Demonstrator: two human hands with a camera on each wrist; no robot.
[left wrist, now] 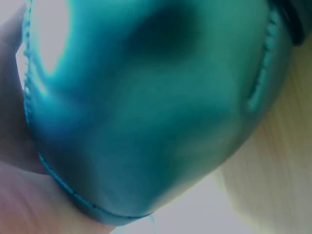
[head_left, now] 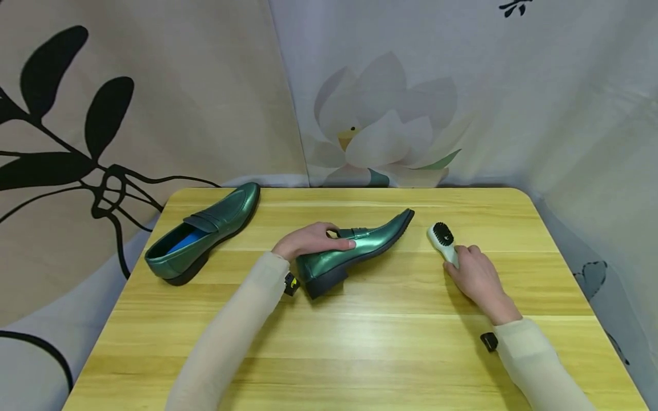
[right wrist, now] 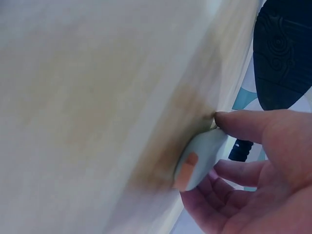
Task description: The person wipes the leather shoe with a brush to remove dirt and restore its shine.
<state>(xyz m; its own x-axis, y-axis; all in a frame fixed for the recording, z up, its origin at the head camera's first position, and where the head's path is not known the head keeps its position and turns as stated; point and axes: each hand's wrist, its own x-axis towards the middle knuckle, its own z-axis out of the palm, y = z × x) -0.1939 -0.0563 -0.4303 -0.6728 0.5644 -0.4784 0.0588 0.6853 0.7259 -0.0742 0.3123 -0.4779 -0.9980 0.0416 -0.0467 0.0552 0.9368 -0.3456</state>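
My left hand grips a metallic green loafer at its opening, thumb along the near side. The shoe points right and tilts toe-up, its black heel nearest me. In the left wrist view, the stitched green leather of the loafer fills most of the picture, with part of the hand at lower left. On the right, my right hand pinches the pale handle of a small brush, black bristles facing up. The right wrist view shows thumb and fingers around that brush handle, close to the tabletop.
A second green loafer with a blue insole stands at the table's left back edge. Under everything is a light wooden table. Behind it hangs a patterned fabric backdrop. The held loafer's dark sole shows in the right wrist view.
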